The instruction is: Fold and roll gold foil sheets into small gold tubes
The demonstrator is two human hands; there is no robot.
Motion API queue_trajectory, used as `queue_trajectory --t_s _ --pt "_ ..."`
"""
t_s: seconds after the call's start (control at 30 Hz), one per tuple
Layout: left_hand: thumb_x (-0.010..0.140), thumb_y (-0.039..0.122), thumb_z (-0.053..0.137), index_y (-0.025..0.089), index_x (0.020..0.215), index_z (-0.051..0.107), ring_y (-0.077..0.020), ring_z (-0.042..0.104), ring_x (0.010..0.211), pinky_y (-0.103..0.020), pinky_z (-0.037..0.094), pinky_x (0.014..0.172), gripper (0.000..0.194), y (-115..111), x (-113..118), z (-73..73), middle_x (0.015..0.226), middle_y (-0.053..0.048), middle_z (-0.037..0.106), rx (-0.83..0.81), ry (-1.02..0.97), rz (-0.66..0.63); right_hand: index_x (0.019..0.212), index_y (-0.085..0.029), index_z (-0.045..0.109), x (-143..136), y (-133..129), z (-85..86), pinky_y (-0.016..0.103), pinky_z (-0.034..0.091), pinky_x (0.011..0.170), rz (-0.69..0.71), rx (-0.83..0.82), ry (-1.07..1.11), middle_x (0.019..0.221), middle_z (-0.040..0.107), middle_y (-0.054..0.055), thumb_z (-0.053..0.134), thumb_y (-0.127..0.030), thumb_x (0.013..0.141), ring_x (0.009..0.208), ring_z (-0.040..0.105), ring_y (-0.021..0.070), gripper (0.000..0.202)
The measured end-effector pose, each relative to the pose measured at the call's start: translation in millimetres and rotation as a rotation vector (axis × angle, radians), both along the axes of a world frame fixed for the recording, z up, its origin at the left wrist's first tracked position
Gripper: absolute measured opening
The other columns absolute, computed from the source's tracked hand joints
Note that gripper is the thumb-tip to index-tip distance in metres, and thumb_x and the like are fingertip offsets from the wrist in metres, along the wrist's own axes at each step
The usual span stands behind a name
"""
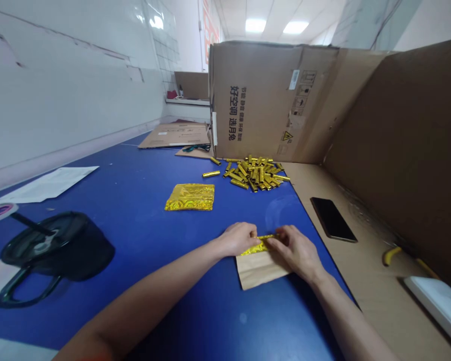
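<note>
A sheet of gold foil paper (259, 246) with a plain tan side (263, 271) lies in front of me on the blue table (146, 230). Its far edge is turned over, showing a shiny gold strip. My left hand (241, 238) pinches the left end of that strip. At the right end my right hand (297, 252) is closed on it, thumb and fingers pressed to the foil. Beyond my hands is a pile of small gold foil rolls (253, 173). A flat stack of gold foil sheets (191, 196) rests left of the pile.
A large cardboard box (263, 110) stands behind the pile, with cardboard along the right side. There a phone (333, 219), a yellow curved object (391, 255) and a white box (438, 306) lie. A dark mug with straw (71, 250) and white papers (47, 183) are left.
</note>
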State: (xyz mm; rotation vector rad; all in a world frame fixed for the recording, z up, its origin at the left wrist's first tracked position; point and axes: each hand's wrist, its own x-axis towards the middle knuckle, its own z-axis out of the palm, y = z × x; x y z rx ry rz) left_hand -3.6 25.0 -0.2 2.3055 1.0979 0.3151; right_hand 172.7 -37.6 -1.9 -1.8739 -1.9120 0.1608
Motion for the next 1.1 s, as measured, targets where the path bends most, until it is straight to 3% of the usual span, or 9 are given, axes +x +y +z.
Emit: queue_trajectory --t_s 0.1,0.23,0.33,0.57,0.83,1.1 --pt "0.073 0.033 0.048 0.016 0.070 0.055 -0.0105 0.049 0.061 -0.018 0.032 0.052 0.018 5.5 -0.5 0.0 0.065 0.002 0.056 -0.052 -0.135 -0.009 0.103 -0.018 0.051 8.3 6.8 -4.9 0.029 0.041 0.066 -0.121 0.143 0.263 0.089 0.058 0.006 0.048 -0.048 0.073 0.075 0.055 0.0178 0.042" --pt "0.071 0.031 0.051 0.014 0.067 0.053 -0.0084 0.045 0.058 -0.017 0.032 0.053 0.017 9.8 -2.6 1.3 0.062 0.004 0.051 -0.105 -0.276 -0.025 0.098 -0.014 0.054 19.3 14.0 -6.0 0.028 0.042 0.057 -0.202 0.032 0.622 0.076 0.062 0.006 0.051 -0.054 0.067 0.065 0.056 0.0177 0.050" --pt "0.071 0.030 0.051 0.014 0.064 0.051 -0.0071 0.041 0.054 -0.017 0.030 0.050 0.017 10.4 -4.3 2.2 0.058 0.005 0.047 -0.147 -0.342 -0.019 0.095 -0.014 0.055 21.5 13.7 -0.5 0.024 0.039 0.047 -0.244 0.006 0.762 0.073 0.061 0.005 0.051 -0.056 0.066 0.060 0.054 0.0162 0.051" --pt "0.070 0.034 0.052 0.014 0.066 0.050 -0.0056 0.034 0.045 -0.017 0.023 0.043 0.020 11.9 -4.4 -3.1 0.050 0.007 0.040 -0.256 -0.398 0.030 0.055 -0.016 0.054 15.8 7.2 0.6 0.021 0.030 0.039 -0.117 -0.147 0.924 0.047 0.053 -0.001 0.054 -0.056 0.063 0.043 0.045 0.0114 0.041" --pt "0.070 0.044 0.047 0.013 0.060 0.050 -0.0065 0.033 0.048 -0.019 0.024 0.046 0.033 20.2 -6.8 -8.4 0.051 0.006 0.037 -0.319 -0.432 0.068 0.059 -0.016 0.054 20.2 14.9 -12.7 0.021 0.029 0.039 -0.137 -0.080 0.978 0.047 0.050 -0.002 0.055 -0.054 0.063 0.041 0.040 0.0088 0.038" --pt "0.067 0.037 0.050 0.013 0.058 0.049 -0.0067 0.034 0.048 -0.019 0.026 0.048 0.026 19.9 -5.6 -5.1 0.050 0.006 0.039 -0.330 -0.443 0.100 0.061 -0.016 0.051 23.0 15.1 -16.9 0.022 0.033 0.044 -0.095 -0.116 1.010 0.049 0.049 -0.003 0.056 -0.049 0.065 0.044 0.042 0.0092 0.034"
